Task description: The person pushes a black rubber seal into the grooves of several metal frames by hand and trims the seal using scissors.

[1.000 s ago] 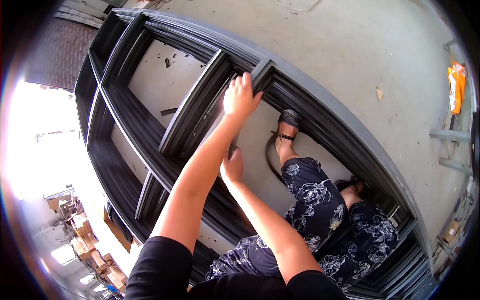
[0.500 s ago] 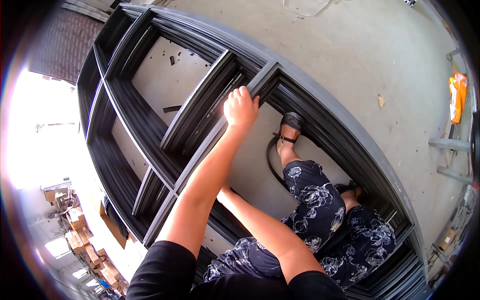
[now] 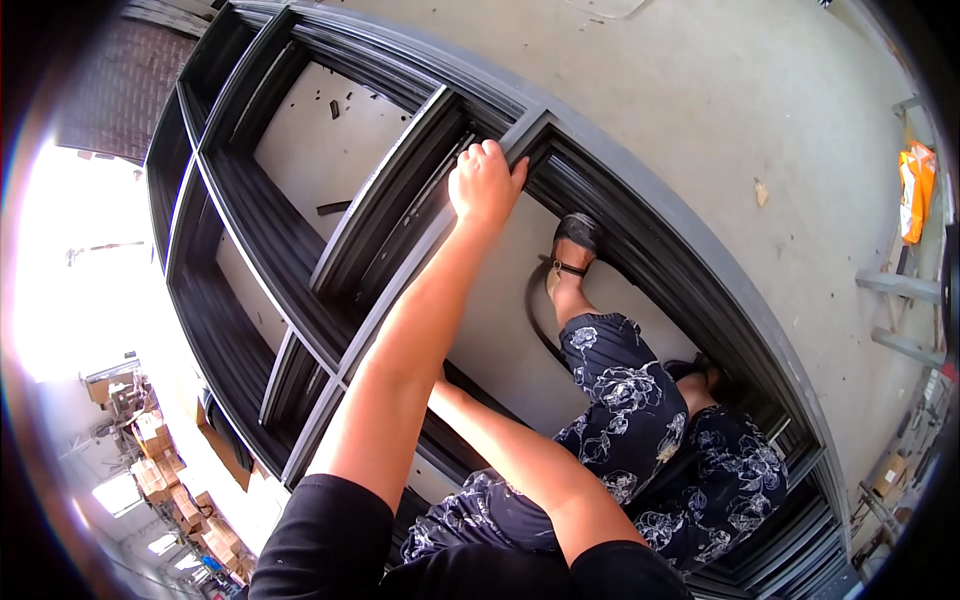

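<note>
At twelve o'clock the left hand (image 3: 485, 183) curls over a grey crossbar (image 3: 523, 129) of stacked multi-panel frames (image 3: 655, 185); the right hand is hidden behind the left forearm (image 3: 405, 345), its grip untellable. Toward two-thirty, an orange bag's (image 3: 914, 195) markings are illegible.

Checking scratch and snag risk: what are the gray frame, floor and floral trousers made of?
Gray frame: probably coated metal, satin; crisp edges, soft sheen. Floor: likely concrete, mostly matte; pale gray. Floral trousers: thin fabric, matte; soft creases, fibre unclear.
</note>
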`<action>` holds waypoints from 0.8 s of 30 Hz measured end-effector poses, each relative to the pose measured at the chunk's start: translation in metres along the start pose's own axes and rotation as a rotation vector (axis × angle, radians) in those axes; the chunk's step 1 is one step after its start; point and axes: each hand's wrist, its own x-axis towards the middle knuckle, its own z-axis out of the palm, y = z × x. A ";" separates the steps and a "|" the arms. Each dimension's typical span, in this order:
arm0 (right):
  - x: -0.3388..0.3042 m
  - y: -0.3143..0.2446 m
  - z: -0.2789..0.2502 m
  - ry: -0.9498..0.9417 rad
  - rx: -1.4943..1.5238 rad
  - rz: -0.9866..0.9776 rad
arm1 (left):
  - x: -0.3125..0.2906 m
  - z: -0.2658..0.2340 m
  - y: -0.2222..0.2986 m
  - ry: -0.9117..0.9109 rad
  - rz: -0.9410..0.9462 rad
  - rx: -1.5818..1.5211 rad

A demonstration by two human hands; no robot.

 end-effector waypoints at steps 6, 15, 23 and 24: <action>0.005 -0.001 0.011 -0.079 -0.523 -0.097 | -0.008 -0.002 -0.007 0.021 0.058 0.007; -0.002 0.016 0.053 0.142 1.420 -0.110 | -0.042 -0.007 -0.020 0.065 0.062 0.022; -0.040 -0.020 -0.039 -0.021 2.006 0.431 | -0.074 -0.012 -0.051 0.054 0.004 -0.042; -0.042 -0.022 -0.043 -0.033 1.980 0.446 | -0.073 -0.011 -0.049 0.066 -0.002 -0.048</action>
